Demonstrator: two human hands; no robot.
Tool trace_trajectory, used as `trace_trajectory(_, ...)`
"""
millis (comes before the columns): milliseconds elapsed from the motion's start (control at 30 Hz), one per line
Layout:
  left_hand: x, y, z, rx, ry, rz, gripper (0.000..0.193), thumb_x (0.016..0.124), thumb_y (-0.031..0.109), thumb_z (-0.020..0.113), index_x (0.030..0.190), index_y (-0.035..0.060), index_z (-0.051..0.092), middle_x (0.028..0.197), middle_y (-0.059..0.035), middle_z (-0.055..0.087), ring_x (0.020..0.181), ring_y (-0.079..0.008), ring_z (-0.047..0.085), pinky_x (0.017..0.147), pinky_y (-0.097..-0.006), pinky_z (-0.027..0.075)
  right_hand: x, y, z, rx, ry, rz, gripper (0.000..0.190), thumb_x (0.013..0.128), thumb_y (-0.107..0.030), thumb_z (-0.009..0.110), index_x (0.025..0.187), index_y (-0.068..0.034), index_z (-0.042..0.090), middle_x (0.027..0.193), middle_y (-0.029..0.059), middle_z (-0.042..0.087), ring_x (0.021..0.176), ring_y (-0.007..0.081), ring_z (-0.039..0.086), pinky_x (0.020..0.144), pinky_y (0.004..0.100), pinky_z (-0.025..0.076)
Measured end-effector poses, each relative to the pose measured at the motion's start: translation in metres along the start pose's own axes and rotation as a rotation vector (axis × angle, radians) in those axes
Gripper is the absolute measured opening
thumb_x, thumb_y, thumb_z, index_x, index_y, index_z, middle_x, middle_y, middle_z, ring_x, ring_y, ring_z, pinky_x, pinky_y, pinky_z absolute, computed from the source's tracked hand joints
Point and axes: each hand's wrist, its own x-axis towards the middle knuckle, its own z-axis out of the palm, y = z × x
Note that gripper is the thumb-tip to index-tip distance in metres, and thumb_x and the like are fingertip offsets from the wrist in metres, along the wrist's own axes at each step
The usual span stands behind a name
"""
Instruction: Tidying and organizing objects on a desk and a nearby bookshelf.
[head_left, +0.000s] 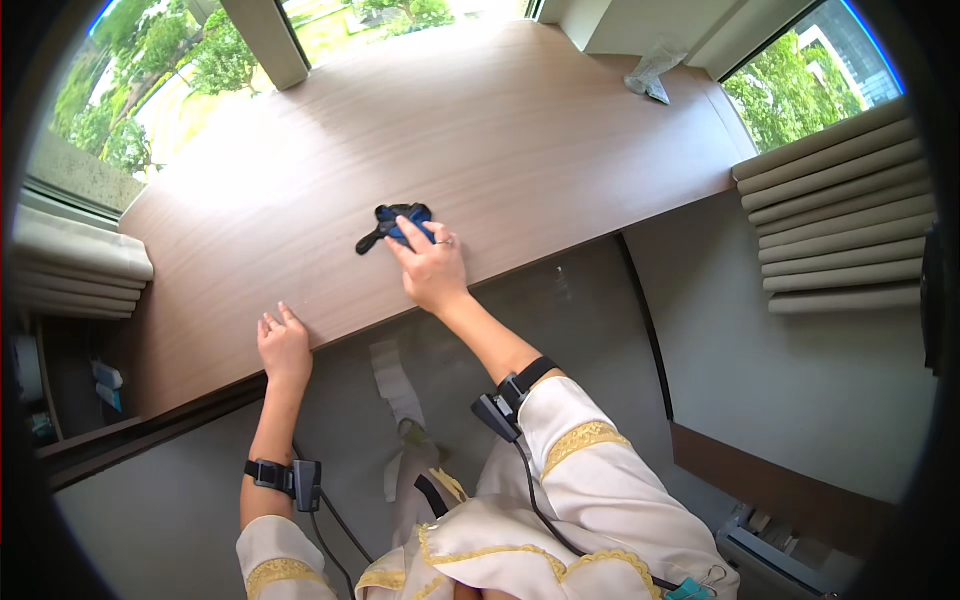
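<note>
My right hand (433, 262) lies on a small dark blue and black item (405, 217), seemingly fabric, with a short black strap or handle sticking out at its left. The fingertips cover part of it, and whether they grip it or only press on it cannot be told. This item rests on the light wood-grain tabletop (525, 150), not far from the front edge. My left hand (285, 341) rests at that front edge, lower left, its fingers on the surface with nothing in them.
A clear plastic cup or bag (651, 71) stands at the back right. Windows border the top. Folded fabric blinds (840, 217) hang at right and left (82, 262). Black cables run from straps on both forearms. An open drawer or box (780, 547) is at lower right.
</note>
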Motion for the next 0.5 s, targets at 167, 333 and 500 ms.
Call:
trace_trajectory(167,0.008,0.005,-0.018,0.061,-0.189,-0.050,0.068,0.069,0.006,0.069,0.129,-0.0128,0.043,0.120,-0.0275,0.057,0.113,-0.0302,0.058,0.100,-0.0346,0.042,-0.011,0.106,-0.055,0.009,-0.023,-0.053,0.034,0.071,-0.013,0.061,0.103,-0.021,0.071,0.126,-0.0017,0.056,0.107,0.0262,0.046,0.086,0.0407,0.040)
trace_trajectory(333,0.015,0.016,-0.003,0.176,-0.217,-0.068,0.069,0.068,0.005,0.070,0.129,-0.0134,0.043,0.125,-0.0217,0.057,0.115,-0.0287,0.057,0.096,-0.0332,0.044,-0.035,0.267,-0.135,-0.267,0.132,0.188,0.038,0.069,-0.005,0.060,0.103,-0.017,0.071,0.120,0.0030,0.060,0.101,0.0281,0.049,0.088,0.0392,0.041)
trace_trajectory(500,0.011,0.011,0.000,0.232,-0.269,-0.130,0.067,0.068,0.003,0.068,0.128,-0.0130,0.044,0.128,-0.0210,0.055,0.115,-0.0279,0.057,0.087,-0.0311,0.048,-0.091,0.342,-0.160,-0.416,0.422,0.645,0.033,0.075,-0.002,0.053,0.102,-0.014,0.067,0.112,0.0109,0.060,0.096,0.0329,0.053,0.087,0.0420,0.042)
